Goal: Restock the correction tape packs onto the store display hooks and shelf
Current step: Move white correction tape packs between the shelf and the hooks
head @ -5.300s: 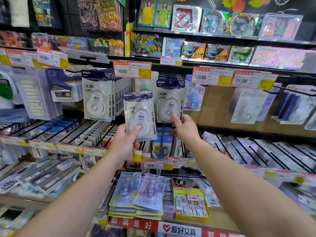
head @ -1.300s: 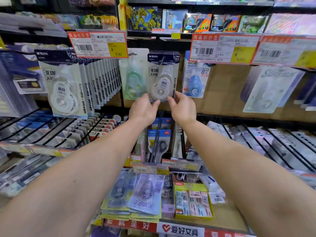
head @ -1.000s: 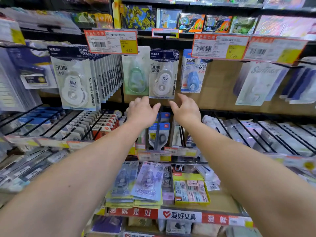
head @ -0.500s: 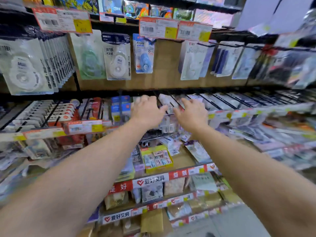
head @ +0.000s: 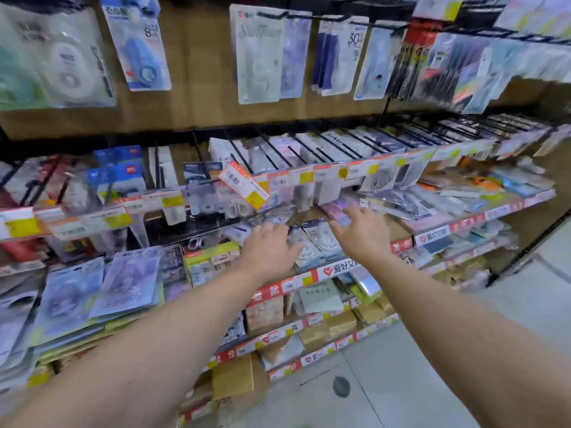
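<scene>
Both hands low over the shelf; left hand palm-down, fingers loosely apart, holding nothing, touching the stacked correction tape packs at its 3 o'clock; right hand spread wide, empty, hovering at the packs' 2 o'clock; picture blurred.

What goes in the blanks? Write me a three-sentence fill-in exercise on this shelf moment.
1. Both hands reach toward the correction tape packs lying on the ____.
2. The left hand and the right hand are both ____, holding nothing.
3. One price tag above the hands sits ____ rather than level.

Missing words: shelf; open; tilted
</scene>
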Tool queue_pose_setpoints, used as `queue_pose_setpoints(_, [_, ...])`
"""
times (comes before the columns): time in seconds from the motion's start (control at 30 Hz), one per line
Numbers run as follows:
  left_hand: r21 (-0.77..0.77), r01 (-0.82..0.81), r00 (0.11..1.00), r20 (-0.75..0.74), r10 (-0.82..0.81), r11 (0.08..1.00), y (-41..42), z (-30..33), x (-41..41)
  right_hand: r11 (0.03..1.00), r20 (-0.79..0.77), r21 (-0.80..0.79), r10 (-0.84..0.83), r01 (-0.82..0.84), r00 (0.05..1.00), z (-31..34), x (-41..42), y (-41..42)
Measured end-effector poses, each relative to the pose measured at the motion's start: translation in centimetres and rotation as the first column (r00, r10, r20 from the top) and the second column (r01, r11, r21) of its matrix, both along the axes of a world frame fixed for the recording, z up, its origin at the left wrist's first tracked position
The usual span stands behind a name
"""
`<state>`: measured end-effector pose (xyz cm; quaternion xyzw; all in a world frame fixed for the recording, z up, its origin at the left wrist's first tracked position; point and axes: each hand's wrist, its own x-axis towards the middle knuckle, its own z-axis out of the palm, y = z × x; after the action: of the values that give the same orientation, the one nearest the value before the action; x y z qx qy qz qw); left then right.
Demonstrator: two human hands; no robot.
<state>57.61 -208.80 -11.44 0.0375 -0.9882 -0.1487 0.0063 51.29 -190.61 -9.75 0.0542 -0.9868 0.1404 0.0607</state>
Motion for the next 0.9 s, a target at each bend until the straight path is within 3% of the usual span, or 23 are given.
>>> queue_pose_setpoints(0.27, [0.042,-0.246,0.943,0.242,0.229,0.968,2.5,-7.3,-7.9,0.997,0.229,0.02,0.069,-0.076,0.971,-6.9,-10.1,4.0])
queue_pose_setpoints(0.4, [0.038,-0.367,0.86,0.395,0.323,0.93,3.7,-9.7,-10.2,0.99,0.347,0.043,0.112,-0.135,0.931,-10.1,-13.8,4.8])
queue_pose_setpoints(0.67, [0.027,-0.529,0.757,0.466,0.458,0.848,6.4,-10.9,-13.1,0.982,0.428,-0.035,0.181,-0.184,0.885,-13.5,-17.0,5.2])
queue_pose_setpoints(0.77, [0.062,-0.613,0.706,0.491,0.511,0.788,6.8,-11.4,-13.7,0.981,0.43,-0.05,0.193,-0.19,0.882,-14.2,-17.6,5.3])
queue_pose_setpoints(0.9, [0.219,-0.743,0.623,0.572,0.534,0.632,7.0,-12.9,-14.6,0.987,0.5,-0.063,0.157,-0.145,0.851,-14.6,-18.8,5.4])
